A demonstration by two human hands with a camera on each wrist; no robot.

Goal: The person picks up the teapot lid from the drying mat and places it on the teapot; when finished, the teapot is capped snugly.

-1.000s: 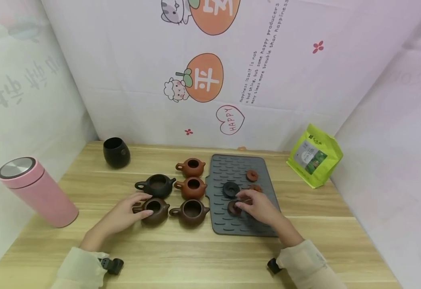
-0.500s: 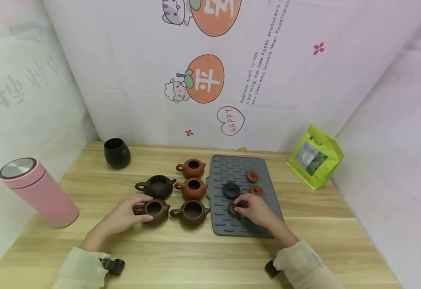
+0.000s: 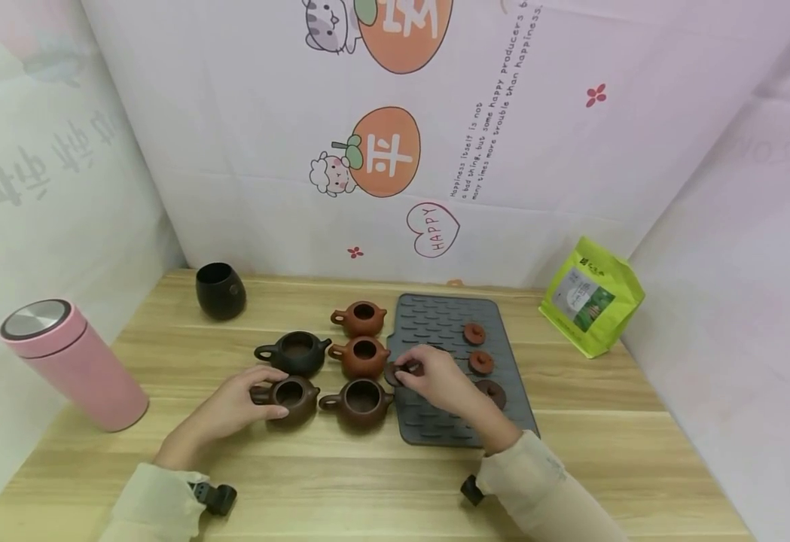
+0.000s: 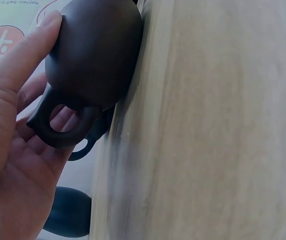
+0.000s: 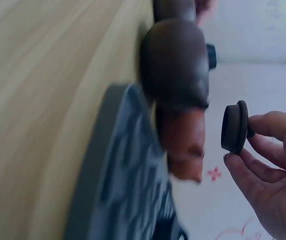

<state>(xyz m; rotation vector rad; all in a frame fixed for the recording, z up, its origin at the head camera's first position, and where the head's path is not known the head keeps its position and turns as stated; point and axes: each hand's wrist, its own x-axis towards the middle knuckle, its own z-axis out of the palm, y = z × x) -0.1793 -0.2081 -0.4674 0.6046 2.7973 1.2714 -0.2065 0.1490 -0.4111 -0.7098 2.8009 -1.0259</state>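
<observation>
My left hand (image 3: 235,406) holds a small dark brown teapot (image 3: 304,405) without a lid at its handle side. In the left wrist view my thumb lies along the teapot's body (image 4: 95,55), and fingers reach round behind it. My right hand (image 3: 442,382) pinches a dark brown teapot lid (image 3: 392,374) by its top, raised over the left edge of a grey mat (image 3: 428,429). The right wrist view shows this lid (image 5: 235,129) tilted, its rim facing the teapots. Just left of it stands a second brown teapot (image 3: 362,414), lidless, spout toward the mat.
Behind are a black teapot (image 3: 306,360) and two reddish teapots (image 3: 364,365), all lidless. Two reddish lids (image 3: 480,363) and a brown lid (image 3: 492,393) lie on the mat. A pink flask (image 3: 89,376), a black cup (image 3: 221,292) and a green packet (image 3: 591,297) stand around.
My right hand has lifted the brown lid off the mat and carried it left toward the brown teapots. My left hand has stayed on its teapot.
</observation>
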